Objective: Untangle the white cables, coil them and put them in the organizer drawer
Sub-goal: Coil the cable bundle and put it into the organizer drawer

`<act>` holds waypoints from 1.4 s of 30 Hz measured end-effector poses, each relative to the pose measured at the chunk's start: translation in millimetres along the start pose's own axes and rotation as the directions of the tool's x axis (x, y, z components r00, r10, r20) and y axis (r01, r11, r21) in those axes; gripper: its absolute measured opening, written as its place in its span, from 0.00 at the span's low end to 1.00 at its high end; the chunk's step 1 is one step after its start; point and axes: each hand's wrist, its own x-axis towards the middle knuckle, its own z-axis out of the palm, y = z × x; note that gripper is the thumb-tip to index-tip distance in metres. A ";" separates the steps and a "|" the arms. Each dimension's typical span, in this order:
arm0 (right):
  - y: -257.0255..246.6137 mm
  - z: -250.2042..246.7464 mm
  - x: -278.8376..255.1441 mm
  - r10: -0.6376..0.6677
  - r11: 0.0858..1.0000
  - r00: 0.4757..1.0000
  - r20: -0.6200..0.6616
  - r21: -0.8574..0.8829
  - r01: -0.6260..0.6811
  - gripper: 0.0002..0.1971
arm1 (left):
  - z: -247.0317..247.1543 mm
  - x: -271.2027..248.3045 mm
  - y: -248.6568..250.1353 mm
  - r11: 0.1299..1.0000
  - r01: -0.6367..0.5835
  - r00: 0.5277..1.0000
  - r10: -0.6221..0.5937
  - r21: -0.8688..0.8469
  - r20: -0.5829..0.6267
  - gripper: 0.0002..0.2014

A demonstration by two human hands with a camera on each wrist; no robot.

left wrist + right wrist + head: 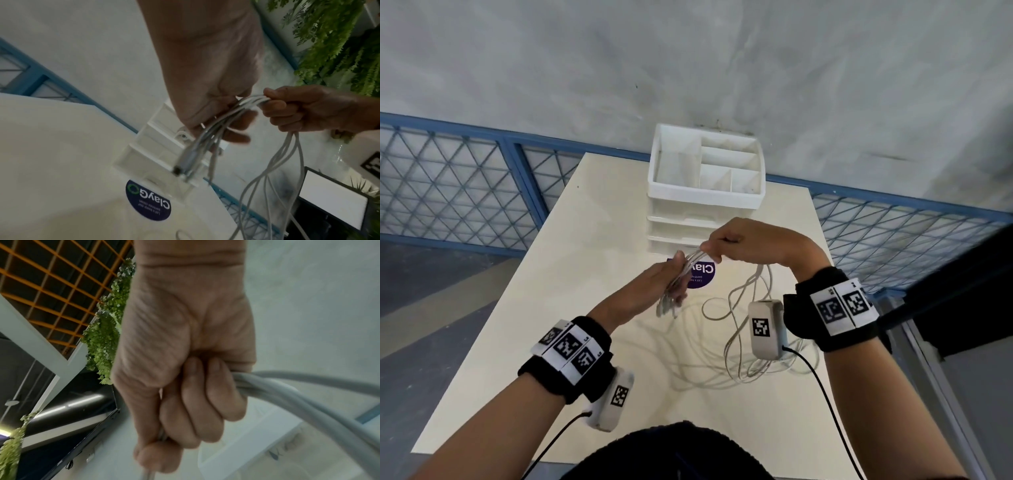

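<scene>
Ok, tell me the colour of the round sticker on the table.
Dark purple sticker with white lettering, clearest in the left wrist view.

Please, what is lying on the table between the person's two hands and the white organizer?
In the head view, a round dark purple sticker lies on the table before the organizer, partly hidden by the white cables both hands hold.

A cream table (pixel 524 308) carries a round dark purple sticker (pixel 703 275) reading "Clay" near its far edge. Beyond that edge runs a blue mesh railing (pixel 448 185). Green foliage (pixel 339 40) and what may be a dark-framed screen (pixel 333 199) appear off to the side.
</scene>
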 end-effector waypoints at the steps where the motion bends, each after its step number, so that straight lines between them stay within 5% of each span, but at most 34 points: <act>1: 2.3 -4.0 -2.4 0.001 0.999 1.000 -0.015 0.040 -0.001 0.20 | 1.5 -2.1 -2.5 0.999 0.020 1.000 -0.020 -0.031 0.017 0.27; 5: 13.8 -11.0 -10.6 0.021 0.980 1.000 0.003 0.200 -0.021 0.20 | 0.0 -9.8 -1.9 0.985 0.048 0.999 -0.048 -0.166 0.008 0.21; 11: 44.1 17.6 -15.8 0.031 0.775 0.976 -0.217 0.621 0.113 0.19 | -30.6 -5.9 17.4 0.925 -0.127 0.963 0.028 -0.359 -0.269 0.21; 14: 29.5 63.6 4.9 0.213 0.641 0.888 -0.408 0.744 0.188 0.18 | -18.9 1.8 16.5 0.935 -0.158 0.936 0.038 -0.319 -0.350 0.20; 16: 12.0 90.8 20.0 0.338 0.642 0.791 -0.509 0.740 0.202 0.20 | 0.8 9.0 12.4 0.940 -0.151 0.939 0.041 -0.305 -0.340 0.19; 18: -4.7 103.1 27.2 0.348 0.682 0.767 -0.539 0.707 0.187 0.21 | 16.8 13.0 9.8 0.948 -0.142 0.946 0.045 -0.286 -0.322 0.17; 21: -17.1 97.3 26.7 0.316 0.733 0.805 -0.502 0.668 0.129 0.21 | 21.4 15.2 7.2 0.959 -0.139 0.943 0.052 -0.247 -0.327 0.16; 26: -13.5 86.3 23.8 0.289 0.691 0.864 -0.412 0.714 0.109 0.22 | 25.1 14.0 11.5 0.972 -0.148 0.923 0.070 -0.181 -0.379 0.15; 33: -9.9 77.9 15.7 0.239 0.734 0.940 -0.243 0.680 -0.010 0.28 | 23.3 14.5 12.3 0.966 -0.114 0.949 0.037 -0.231 -0.313 0.19; 42: -4.8 81.0 20.3 0.254 0.703 0.966 0.051 0.677 -0.220 0.35 | 21.4 18.2 10.5 0.958 -0.147 0.921 0.041 -0.246 -0.387 0.22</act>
